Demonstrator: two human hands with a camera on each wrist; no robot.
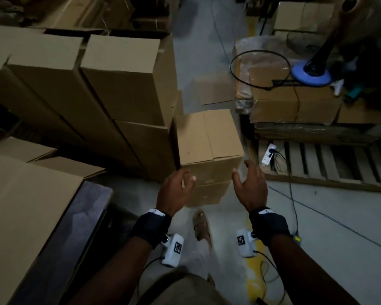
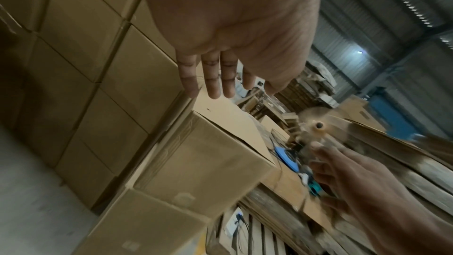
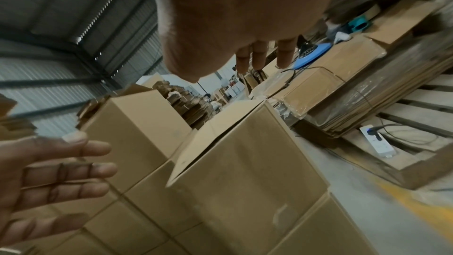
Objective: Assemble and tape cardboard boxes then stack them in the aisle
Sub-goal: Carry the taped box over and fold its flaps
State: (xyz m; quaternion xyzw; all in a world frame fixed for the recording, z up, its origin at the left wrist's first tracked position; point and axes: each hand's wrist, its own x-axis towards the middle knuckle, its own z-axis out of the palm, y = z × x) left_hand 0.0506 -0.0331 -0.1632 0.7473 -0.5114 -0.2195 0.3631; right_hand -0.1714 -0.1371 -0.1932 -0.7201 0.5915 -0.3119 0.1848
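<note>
Grey floor point(image 1: 339, 216), stacked cardboard boxes point(image 1: 207, 172), wooden pallet point(image 1: 330, 161)

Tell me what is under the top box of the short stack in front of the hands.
Under the top box sits another closed cardboard box on the floor. Anything inside either box is hidden.

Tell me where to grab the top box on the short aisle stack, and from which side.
Judging from the pictures, take the top box by its two opposite side walls, coming from the near end where both hands already hover open: left hand to the left wall, right hand to the right. The tall stack crowds its left side, and its top flaps look closed, offering no lip.
</note>
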